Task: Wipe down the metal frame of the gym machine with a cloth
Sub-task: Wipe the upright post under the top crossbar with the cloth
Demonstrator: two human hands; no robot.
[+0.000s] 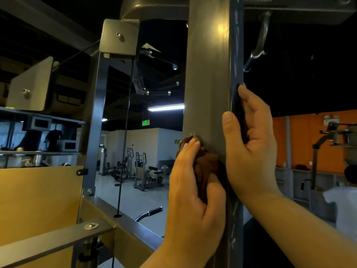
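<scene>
Cloth (205, 167) mostly behind left hand (190, 198)

The gym is dim and almost black overhead. One tube light (166, 107) burns white far off, with a small green sign (145, 123) glowing beneath it. A soft yellowish glare spot sits high on the grey post (208, 74). The cloth (205, 167) is a dark, shadowed lump. Wide-angle distortion curves the beams (48, 246) at left; distant machines (143, 171) look soft.
</scene>
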